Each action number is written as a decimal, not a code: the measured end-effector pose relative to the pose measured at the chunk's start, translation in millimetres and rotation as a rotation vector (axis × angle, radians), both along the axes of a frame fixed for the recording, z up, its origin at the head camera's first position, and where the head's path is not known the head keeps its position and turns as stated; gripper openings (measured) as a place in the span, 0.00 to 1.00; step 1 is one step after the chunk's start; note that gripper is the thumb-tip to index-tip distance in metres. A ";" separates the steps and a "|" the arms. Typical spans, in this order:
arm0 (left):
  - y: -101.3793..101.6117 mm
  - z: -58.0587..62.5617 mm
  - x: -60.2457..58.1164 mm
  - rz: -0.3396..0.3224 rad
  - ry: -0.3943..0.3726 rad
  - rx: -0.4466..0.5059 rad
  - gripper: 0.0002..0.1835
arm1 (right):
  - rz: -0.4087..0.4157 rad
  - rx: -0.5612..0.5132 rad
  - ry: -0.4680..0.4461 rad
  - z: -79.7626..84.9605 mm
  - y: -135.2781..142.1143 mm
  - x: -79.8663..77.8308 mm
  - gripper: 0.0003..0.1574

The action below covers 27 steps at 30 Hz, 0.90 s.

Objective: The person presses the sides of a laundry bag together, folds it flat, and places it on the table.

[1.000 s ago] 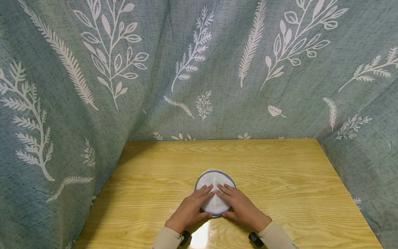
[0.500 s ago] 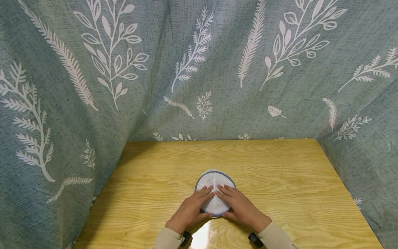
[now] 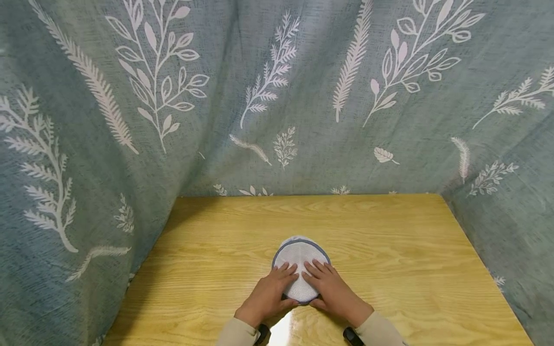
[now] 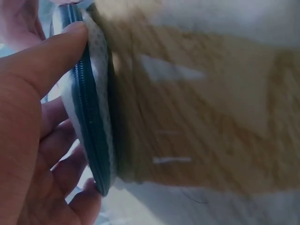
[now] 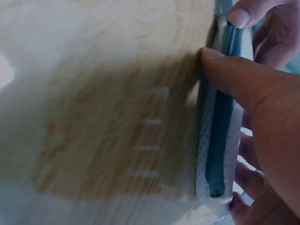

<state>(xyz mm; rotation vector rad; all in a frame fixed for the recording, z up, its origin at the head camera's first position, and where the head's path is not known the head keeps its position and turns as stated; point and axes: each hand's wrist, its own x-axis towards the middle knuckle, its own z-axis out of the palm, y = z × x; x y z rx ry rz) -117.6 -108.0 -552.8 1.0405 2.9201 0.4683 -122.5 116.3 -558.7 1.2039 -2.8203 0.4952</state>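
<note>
A round white mesh laundry bag (image 3: 301, 252) with a blue-grey rim lies near the front of the table. My left hand (image 3: 266, 300) holds its left half, fingers spread over the top and thumb at the near edge. On the right half my right hand (image 3: 342, 298) has the same hold. Along the bag's side runs a dark blue-green zipper (image 4: 84, 98), and the left thumb (image 4: 51, 61) presses on it in the left wrist view. The right thumb (image 5: 234, 75) lies across the zipper in the right wrist view. The bag's underside is hidden.
The wooden tabletop (image 3: 216, 240) reaches back to a blue-green leaf-patterned curtain (image 3: 311, 158), which also hangs on both sides. Black bands are on the left wrist (image 3: 261, 334) and the right wrist (image 3: 352, 335). Light glares off the front of the table.
Both hands' fingertips have drawn slightly toward the near side on the bag's top. The raised crease down the bag's middle looks flatter. The bag lies in nearly the same place.
</note>
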 end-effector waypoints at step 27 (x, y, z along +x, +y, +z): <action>-18.8 8.2 -0.3 -0.031 0.134 0.233 0.17 | -0.024 -0.219 0.048 12.3 39.0 -2.8 0.36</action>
